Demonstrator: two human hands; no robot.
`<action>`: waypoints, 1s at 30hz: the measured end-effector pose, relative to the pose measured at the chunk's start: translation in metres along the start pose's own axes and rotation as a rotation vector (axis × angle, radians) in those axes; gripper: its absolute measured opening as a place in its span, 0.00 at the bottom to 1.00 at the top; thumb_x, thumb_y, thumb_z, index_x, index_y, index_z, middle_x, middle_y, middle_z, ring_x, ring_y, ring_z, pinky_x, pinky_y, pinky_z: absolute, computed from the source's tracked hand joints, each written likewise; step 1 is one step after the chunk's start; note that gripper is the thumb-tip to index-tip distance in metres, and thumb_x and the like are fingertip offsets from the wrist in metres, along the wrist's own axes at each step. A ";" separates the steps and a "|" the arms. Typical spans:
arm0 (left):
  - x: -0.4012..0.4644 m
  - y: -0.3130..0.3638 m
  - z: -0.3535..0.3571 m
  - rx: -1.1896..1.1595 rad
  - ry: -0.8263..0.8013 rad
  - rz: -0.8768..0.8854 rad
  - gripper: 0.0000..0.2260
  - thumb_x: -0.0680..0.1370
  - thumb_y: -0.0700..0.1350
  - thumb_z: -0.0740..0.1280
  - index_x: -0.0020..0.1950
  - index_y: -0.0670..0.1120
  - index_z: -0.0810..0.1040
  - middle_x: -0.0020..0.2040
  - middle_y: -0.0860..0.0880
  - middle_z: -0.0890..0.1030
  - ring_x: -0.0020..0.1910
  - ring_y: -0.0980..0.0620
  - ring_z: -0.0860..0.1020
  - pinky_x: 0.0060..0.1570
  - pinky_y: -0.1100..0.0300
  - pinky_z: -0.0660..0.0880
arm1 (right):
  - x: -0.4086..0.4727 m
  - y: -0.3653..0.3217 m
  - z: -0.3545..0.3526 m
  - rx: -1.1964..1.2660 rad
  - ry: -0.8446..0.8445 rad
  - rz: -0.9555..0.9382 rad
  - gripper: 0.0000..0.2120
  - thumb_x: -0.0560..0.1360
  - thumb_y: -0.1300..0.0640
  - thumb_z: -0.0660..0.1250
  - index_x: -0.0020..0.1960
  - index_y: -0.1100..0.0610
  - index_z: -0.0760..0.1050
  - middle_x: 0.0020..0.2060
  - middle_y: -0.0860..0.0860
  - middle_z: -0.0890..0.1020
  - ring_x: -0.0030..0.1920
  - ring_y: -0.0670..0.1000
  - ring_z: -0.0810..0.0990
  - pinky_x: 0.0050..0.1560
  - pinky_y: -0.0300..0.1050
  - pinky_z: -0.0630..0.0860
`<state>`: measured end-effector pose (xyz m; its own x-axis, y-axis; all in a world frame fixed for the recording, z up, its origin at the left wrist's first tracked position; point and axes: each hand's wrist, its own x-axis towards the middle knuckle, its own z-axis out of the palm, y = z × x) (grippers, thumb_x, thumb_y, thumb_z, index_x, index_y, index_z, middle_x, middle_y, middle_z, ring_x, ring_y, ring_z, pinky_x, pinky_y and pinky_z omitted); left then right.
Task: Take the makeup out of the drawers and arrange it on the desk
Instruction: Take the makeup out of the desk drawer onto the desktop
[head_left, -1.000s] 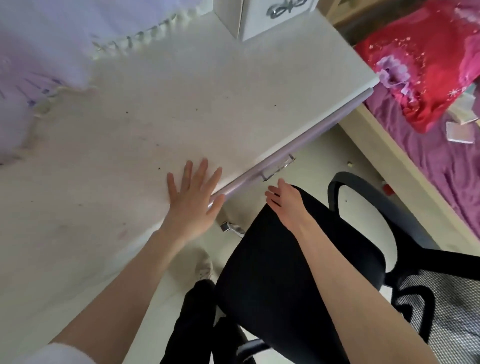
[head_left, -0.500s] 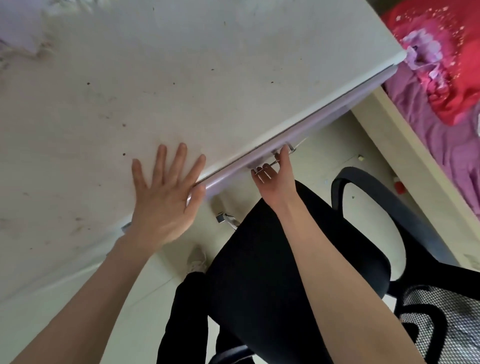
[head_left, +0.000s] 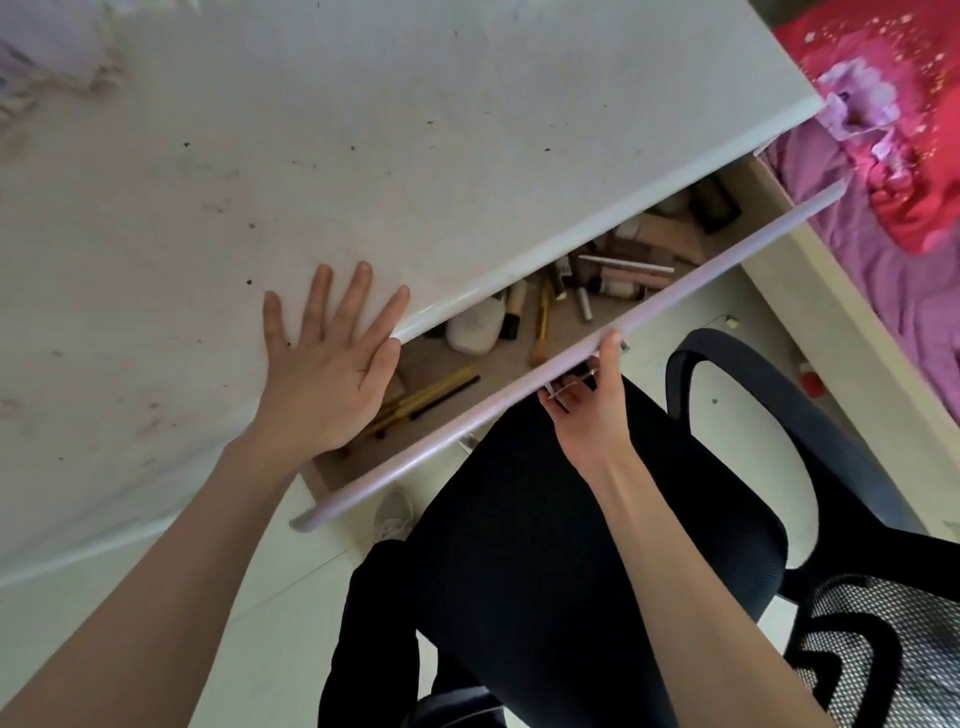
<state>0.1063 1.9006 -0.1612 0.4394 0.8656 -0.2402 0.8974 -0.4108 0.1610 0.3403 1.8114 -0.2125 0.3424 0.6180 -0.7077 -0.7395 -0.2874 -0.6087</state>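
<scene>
Now | left grip (head_left: 324, 379): fingers straight, flat on bench (head_left: 363, 130) edge | right grip (head_left: 589, 400): curled round handle (head_left: 566, 387) of drawer (head_left: 519, 384), pulled out under bench | makeup (head_left: 613, 270): brushes, tubes, compacts loose inside drawer

One head-worn wide-angle camera looks steeply down from above the desk (head_left: 363, 130) edge, close over the person's forearms. The desk top fills the upper left, the open drawer (head_left: 519, 374) crosses mid-frame, and the chair (head_left: 571, 519) lies below.
</scene>
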 end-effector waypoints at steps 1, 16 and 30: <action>0.000 0.000 0.000 0.008 0.004 0.000 0.20 0.76 0.60 0.32 0.67 0.67 0.31 0.76 0.56 0.39 0.74 0.50 0.36 0.67 0.41 0.32 | -0.003 0.001 -0.006 0.010 0.011 0.007 0.31 0.63 0.33 0.66 0.57 0.53 0.73 0.49 0.53 0.77 0.52 0.53 0.78 0.52 0.47 0.75; 0.001 0.001 -0.001 0.036 -0.008 0.000 0.23 0.76 0.60 0.34 0.72 0.65 0.37 0.76 0.54 0.40 0.74 0.49 0.37 0.68 0.40 0.35 | -0.016 0.005 -0.017 -0.064 0.065 0.043 0.34 0.64 0.38 0.69 0.65 0.53 0.70 0.55 0.55 0.77 0.57 0.54 0.77 0.50 0.48 0.76; 0.002 -0.001 0.001 0.034 -0.009 0.004 0.21 0.75 0.61 0.33 0.68 0.66 0.31 0.76 0.55 0.38 0.74 0.49 0.35 0.67 0.41 0.33 | -0.009 -0.002 -0.024 -0.114 0.100 0.117 0.16 0.73 0.54 0.65 0.59 0.56 0.71 0.53 0.58 0.76 0.56 0.58 0.77 0.53 0.52 0.78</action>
<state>0.1065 1.9025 -0.1624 0.4428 0.8617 -0.2479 0.8966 -0.4236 0.1292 0.3525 1.7893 -0.2136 0.3178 0.5016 -0.8047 -0.7092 -0.4376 -0.5528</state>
